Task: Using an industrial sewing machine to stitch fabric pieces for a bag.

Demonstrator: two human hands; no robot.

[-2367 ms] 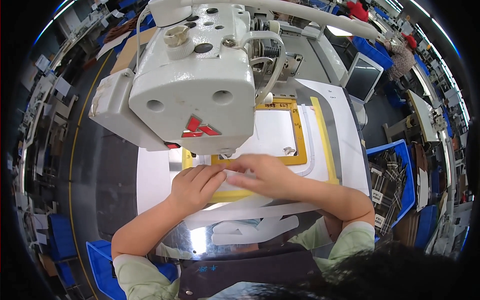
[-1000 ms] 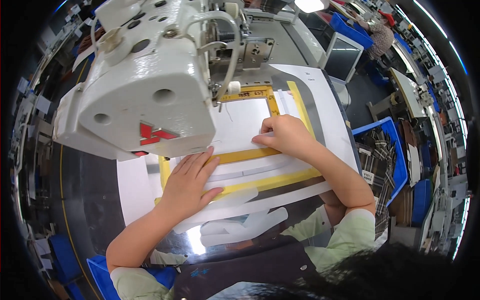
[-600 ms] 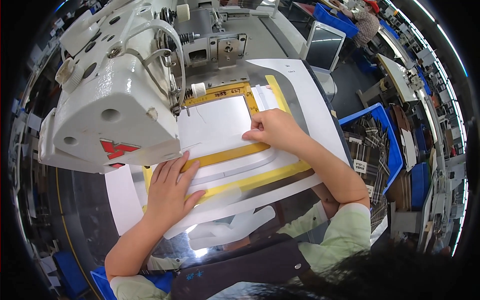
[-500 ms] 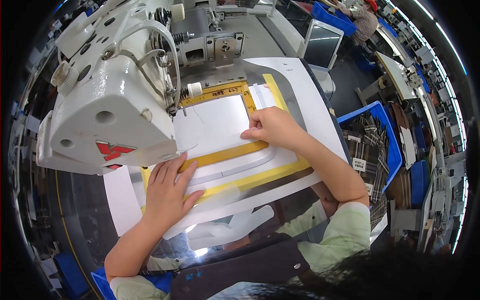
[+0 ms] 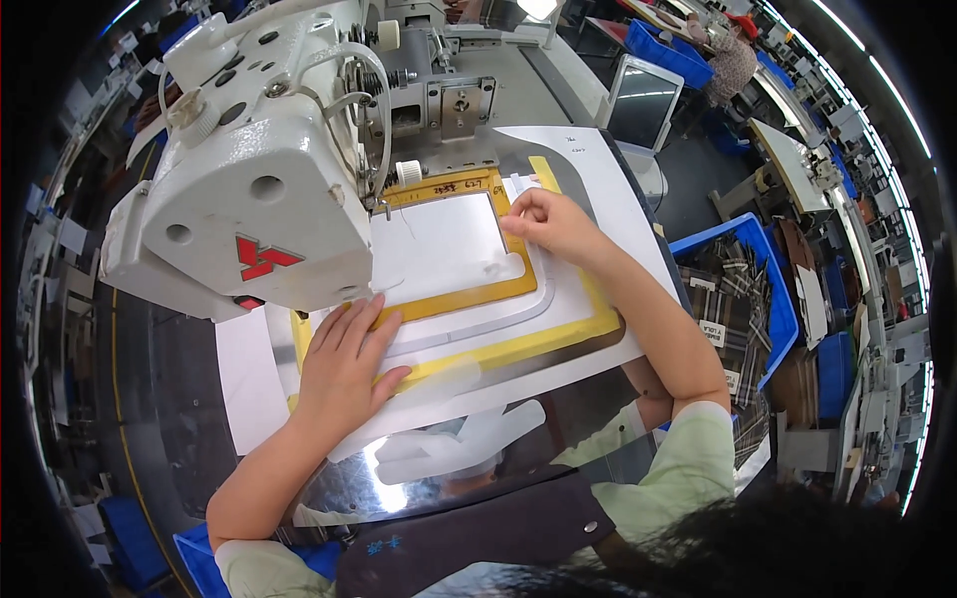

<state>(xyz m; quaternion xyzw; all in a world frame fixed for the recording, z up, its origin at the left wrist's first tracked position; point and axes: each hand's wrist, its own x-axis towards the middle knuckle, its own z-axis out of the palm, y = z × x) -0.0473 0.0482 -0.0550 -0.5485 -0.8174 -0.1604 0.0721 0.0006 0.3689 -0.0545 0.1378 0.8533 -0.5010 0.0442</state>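
Note:
My left hand (image 5: pixel 349 364) lies flat with its fingers spread, fingertips at the near left part of a yellow frame (image 5: pixel 459 299) beneath the sewing machine head. Inside the frame is a plain white sheet (image 5: pixel 444 244) with a few loose thread ends (image 5: pixel 407 223). My right hand (image 5: pixel 558 231) is at the frame's right side, fingers curled and thumb against the forefinger in a pinch. What the pinch holds, if anything, is too small to see. The white sewing machine head (image 5: pixel 249 189) covers the frame's left end.
Yellow tape (image 5: pixel 518 349) borders the white template around the frame. White paper (image 5: pixel 573 145) lies under it. To the right stands a blue bin (image 5: pixel 768 299) of plaid fabric (image 5: pixel 733 289). A screen (image 5: pixel 643 100) stands at the back, with a person (image 5: pixel 733 60) farther off.
My right hand has moved away from me along the frame's right side, uncovering its near right inner corner. My left hand stays spread in about the same place. The whole view has shifted slightly.

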